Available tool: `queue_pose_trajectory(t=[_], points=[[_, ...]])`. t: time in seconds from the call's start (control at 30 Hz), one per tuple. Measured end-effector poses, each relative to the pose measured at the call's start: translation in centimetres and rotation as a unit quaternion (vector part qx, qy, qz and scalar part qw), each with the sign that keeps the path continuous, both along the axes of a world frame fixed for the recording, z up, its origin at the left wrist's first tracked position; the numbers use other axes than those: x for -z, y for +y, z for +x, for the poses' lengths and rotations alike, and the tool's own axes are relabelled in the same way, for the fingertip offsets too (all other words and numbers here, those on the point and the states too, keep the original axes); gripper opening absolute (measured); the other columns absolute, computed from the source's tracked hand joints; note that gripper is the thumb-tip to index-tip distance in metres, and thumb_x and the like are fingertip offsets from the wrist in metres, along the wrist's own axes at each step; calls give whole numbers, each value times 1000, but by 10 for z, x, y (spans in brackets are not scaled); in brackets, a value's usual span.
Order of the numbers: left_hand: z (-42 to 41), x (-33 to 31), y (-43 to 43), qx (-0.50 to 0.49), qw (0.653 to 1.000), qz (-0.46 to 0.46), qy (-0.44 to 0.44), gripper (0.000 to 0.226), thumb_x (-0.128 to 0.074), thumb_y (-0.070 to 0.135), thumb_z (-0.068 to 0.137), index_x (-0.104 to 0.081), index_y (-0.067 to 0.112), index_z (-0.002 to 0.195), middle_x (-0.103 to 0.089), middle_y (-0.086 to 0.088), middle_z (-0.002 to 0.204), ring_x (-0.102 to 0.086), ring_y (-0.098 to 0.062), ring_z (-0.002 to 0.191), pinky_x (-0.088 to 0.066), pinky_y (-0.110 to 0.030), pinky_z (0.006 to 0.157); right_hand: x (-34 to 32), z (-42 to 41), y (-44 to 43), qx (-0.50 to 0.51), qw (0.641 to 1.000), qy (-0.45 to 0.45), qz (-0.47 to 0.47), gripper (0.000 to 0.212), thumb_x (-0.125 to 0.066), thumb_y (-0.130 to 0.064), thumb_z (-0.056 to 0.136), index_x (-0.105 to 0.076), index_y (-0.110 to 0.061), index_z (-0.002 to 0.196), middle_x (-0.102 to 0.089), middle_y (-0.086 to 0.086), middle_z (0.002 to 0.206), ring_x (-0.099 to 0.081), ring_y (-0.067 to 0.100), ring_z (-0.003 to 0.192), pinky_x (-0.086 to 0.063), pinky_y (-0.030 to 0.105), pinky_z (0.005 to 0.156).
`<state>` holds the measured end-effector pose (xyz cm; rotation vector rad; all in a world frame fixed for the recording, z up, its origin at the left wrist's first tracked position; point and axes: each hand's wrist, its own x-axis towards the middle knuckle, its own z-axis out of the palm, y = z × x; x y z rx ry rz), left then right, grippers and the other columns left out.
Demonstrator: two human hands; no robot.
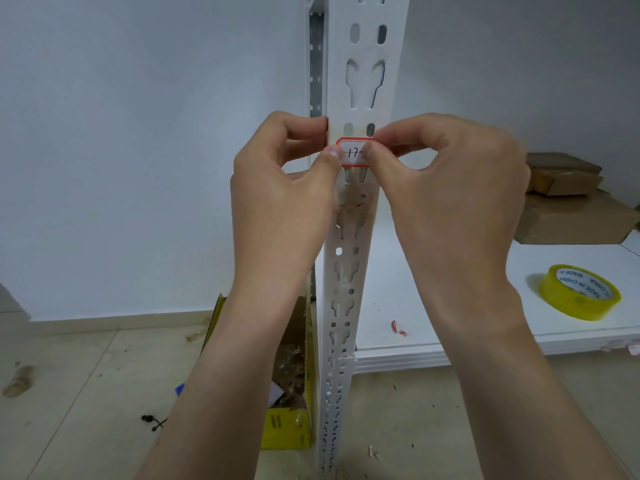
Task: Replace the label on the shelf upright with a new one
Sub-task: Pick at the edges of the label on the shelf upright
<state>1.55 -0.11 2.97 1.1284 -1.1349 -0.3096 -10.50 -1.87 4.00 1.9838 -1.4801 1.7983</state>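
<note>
Both hands' thumbs press label against shelf upright.

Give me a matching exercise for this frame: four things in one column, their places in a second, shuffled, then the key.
Things:
1. red-bordered label
2. roll of yellow tape
3. yellow box
4. cardboard boxes

Places:
A. on the floor, left of the shelf upright
B. at the back of the white shelf, far right
D. lying on the white shelf, right side
C. on the upright, pressed under both thumbs

Pairs: 1-C, 2-D, 3-A, 4-B
</note>
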Motion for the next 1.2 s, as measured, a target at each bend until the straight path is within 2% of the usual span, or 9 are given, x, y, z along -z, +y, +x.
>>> queue_pose_trajectory(t=[0.43, 0.53, 0.67, 0.8, 0.9, 1.07, 1.2], points=[[-2, 0, 1, -2, 1000, -5, 1, 11, -74, 22, 95, -67, 29, 102, -75, 14, 108, -69, 1, 105, -66, -43, 82, -7, 1, 1, 9, 999, 27, 40, 12, -71, -46, 94, -77, -36, 98, -73, -15, 98, -64, 6, 87, -52, 24, 77], [-3, 0, 2, -2, 1000, -3, 2, 12, -74, 23, 95, -67, 29, 103, -75, 14, 109, -70, 0, 104, -66, -44, 83, -9, 0, 2, 12, 998, 33, 45, 10, -70, -44, 94, -76, -36, 95, -71, -16, 95, -64, 7, 87, -53, 26, 76], [-3, 0, 2, -3, 1000, -3, 1, 12, -73, 23, 96, -67, 29, 104, -75, 13, 110, -70, -1, 105, -66, -44, 82, -11, -1, 1, 9, 997, 49, 63, 9, -69, -44, 95, -74, -36, 95, -70, -17, 94, -64, 6, 85, -52, 23, 76], [-3, 0, 2, -4, 1000, -4, 3, 12, -74, 22, 96, -68, 28, 103, -75, 14, 109, -70, 1, 103, -66, -44, 82, -14, -2, 1, 0, 997, 48, 67, 7, -69, -42, 94, -73, -37, 92, -69, -17, 91, -65, 8, 86, -56, 30, 78], [-3, 1, 2, -5, 1000, -3, 1, 12, -74, 22, 96, -69, 27, 106, -75, 14, 110, -70, 1, 104, -66, -44, 82, -15, -2, 1, -5, 996, 55, 73, 8, -69, -43, 94, -72, -37, 91, -69, -17, 92, -63, 7, 84, -52, 26, 76], [-1, 1, 0, -3, 1000, -5, -2, 12, -74, 23, 95, -68, 29, 104, -75, 14, 108, -69, 0, 106, -66, -44, 82, -10, -1, -1, 1, 997, 42, 61, 9, -70, -45, 93, -73, -37, 91, -71, -16, 94, -66, 10, 88, -55, 29, 78], [0, 2, 0, 0, 1000, -8, -5, 13, -74, 21, 95, -67, 30, 101, -75, 15, 107, -69, 2, 104, -66, -39, 79, -4, -2, -1, 6, 999, 15, 30, 14, -72, -49, 92, -76, -37, 95, -73, -17, 92, -68, 6, 85, -48, 17, 72]])
